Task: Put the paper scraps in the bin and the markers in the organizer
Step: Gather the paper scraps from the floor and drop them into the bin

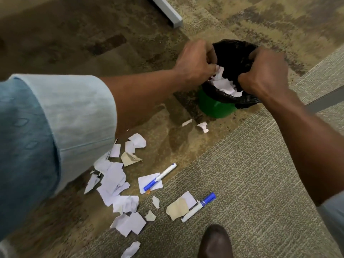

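Note:
A small green bin point(214, 107) with a black bag liner point(232, 53) stands on the carpet. Both hands hover over its mouth. My left hand point(195, 62) is closed on white paper scraps point(218, 74) at the bin's left rim. My right hand point(264, 73) is fisted at the right rim, with scraps point(225, 86) showing between the hands inside the bag; what it holds is hidden. Several white and tan scraps point(115, 181) lie on the floor below. Two blue-capped white markers lie there too, one point(160, 176) on a scrap, the other point(199, 206) to its right.
Two small scraps point(202, 126) lie just in front of the bin. A dark shoe point(216, 241) stands at the bottom edge. A grey metal furniture leg point(167, 10) crosses the top. A grey floor strip point(325, 101) runs at the right. No organizer is in view.

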A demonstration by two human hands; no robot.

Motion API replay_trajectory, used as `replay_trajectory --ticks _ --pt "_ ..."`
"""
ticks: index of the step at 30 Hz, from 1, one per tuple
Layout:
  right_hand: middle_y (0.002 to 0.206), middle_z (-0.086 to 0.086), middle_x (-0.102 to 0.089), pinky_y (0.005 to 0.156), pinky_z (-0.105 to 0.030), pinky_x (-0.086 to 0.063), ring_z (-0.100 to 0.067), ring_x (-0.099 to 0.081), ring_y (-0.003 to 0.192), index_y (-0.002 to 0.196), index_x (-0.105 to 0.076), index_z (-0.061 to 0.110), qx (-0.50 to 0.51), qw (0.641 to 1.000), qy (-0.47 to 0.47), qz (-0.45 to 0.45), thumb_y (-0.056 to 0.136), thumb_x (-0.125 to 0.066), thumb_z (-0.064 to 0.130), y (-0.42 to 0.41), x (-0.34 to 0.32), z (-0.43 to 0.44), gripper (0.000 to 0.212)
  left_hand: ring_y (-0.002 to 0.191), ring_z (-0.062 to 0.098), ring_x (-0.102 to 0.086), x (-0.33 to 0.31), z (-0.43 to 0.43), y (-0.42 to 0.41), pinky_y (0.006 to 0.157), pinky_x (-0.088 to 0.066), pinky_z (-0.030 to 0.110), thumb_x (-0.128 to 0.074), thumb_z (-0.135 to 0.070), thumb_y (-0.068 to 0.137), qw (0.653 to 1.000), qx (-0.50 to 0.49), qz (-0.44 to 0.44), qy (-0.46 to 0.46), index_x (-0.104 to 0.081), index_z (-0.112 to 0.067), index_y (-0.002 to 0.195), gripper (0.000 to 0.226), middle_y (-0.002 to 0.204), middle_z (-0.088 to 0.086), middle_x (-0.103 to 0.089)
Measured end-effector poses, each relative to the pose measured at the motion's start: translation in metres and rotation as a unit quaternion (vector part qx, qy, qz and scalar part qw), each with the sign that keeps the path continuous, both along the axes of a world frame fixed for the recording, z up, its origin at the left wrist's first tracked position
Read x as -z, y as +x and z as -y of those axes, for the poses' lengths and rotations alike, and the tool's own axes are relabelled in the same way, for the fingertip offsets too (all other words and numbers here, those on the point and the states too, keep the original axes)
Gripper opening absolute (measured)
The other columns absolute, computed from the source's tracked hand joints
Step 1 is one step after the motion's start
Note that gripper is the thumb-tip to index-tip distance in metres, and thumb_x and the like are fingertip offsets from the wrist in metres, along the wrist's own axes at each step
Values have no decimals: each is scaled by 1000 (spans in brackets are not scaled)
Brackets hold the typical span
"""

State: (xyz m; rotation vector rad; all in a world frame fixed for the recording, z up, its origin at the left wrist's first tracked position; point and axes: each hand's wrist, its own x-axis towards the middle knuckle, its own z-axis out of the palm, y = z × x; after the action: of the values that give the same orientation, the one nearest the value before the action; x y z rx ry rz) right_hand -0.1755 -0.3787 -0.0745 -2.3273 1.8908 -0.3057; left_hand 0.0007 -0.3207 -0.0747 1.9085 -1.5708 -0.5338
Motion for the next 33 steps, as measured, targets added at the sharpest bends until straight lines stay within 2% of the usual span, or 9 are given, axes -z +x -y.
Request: replay_trajectory --ticks 3,6,9,12,16,19,22,30,33 --pt "114 -22 -71 90 -48 -59 -41 -69 103 117 -73 5 -41 997 -56 45 79 -62 2 4 -1 -19 40 81 8 -69 -4 -15 19 75 -61 31 -75 -22 92 1000 -15 -4 -1 -78 -16 95 8 88 -4 -75" --pt "102 -15 -73 80 -30 -54 -28 -69 89 106 -77 9 -98 983 -107 114 87 -61 6 13 6 -50 25 85 14 -71 4 -38 35 79 -62 37 -72 -20 95 999 -35 -36 15 -77 -14 95 7 91 0 -75" --pt "97 -8 -69 71 -24 -50 -18 -64 78 99 -75 11 -174 970 -96 141 90 -66 7 23 32 -87 13 87 14 -71 28 -68 47 83 -62 40 -72 -21 95 997 -43 -14 68 -75 -19 94 4 93 -3 -75" --pt "104 -8 -68 74 -26 -55 -19 -64 83 106 -74 12 -214 973 -28 82 92 -68 10 30 74 -110 15 97 19 -69 64 -98 58 87 -59 42 -75 -25 89 988 -35 68 133 -74 -23 95 7 104 -2 -73" --pt "133 -21 -56 89 -48 -60 -34 -59 117 139 -54 12 -210 972 80 -74 93 -64 13 33 123 -118 47 141 31 -40 123 -140 64 114 -41 44 -79 -41 83 937 89 202 272 -48 -19 144 72 152 12 -42" --pt "144 -26 -44 90 -52 -58 -41 -49 127 150 -39 18 -209 958 106 -164 91 -61 12 30 145 -113 63 155 34 -18 164 -164 61 125 -27 49 -83 -45 78 903 141 255 316 -27 -18 159 103 169 14 -16" --pt "146 -27 -40 90 -52 -58 -42 -47 128 155 -34 21 -218 948 111 -205 94 -54 8 30 161 -107 66 158 34 -8 192 -175 60 126 -18 47 -86 -42 76 897 157 272 311 -22 -19 160 108 172 16 -4" --pt "145 -29 -41 97 -49 -55 -44 -49 123 162 -24 32 -282 931 100 -208 98 -37 2 38 188 -86 71 160 33 -4 205 -178 65 125 -23 45 -88 -44 73 907 157 269 283 -18 -13 162 117 172 15 2" --pt "144 -27 -44 96 -46 -54 -44 -49 124 159 -32 29 -300 924 72 -226 99 -35 4 44 193 -81 65 160 32 1 205 -180 63 126 -19 42 -87 -39 75 908 159 273 277 -15 -11 163 117 172 16 7"
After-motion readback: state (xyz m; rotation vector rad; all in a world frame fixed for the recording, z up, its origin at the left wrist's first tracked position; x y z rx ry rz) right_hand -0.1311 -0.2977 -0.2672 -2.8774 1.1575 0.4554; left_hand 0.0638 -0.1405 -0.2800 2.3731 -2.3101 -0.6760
